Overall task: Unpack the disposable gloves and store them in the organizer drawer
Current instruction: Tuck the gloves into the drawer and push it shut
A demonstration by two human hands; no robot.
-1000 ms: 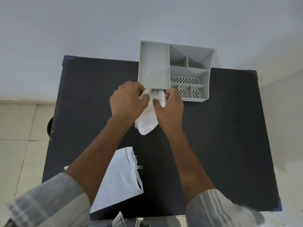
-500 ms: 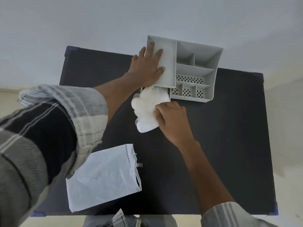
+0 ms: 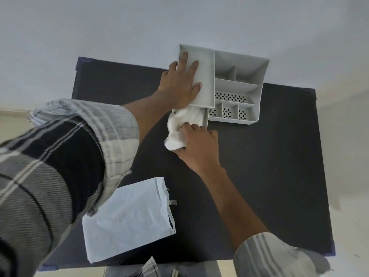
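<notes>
A grey plastic organizer [image 3: 239,84] with several compartments stands at the far edge of the black table [image 3: 269,176]. Its drawer [image 3: 205,119] is pulled out at the lower left front. A bundle of white disposable gloves [image 3: 179,124] lies half in the drawer and spills over its front. My left hand [image 3: 182,82] lies flat, fingers straight, on the organizer's large left compartment. My right hand [image 3: 197,144] presses on the glove bundle at the drawer's front, fingers bent over it.
A white paper bag [image 3: 127,218], flat and open at its right end, lies on the near left part of the table. A pale wall rises behind the organizer. Tiled floor shows at the left.
My left hand left the gloves and moved up onto the organizer's top. My right hand has pushed the glove bundle further into the drawer.
</notes>
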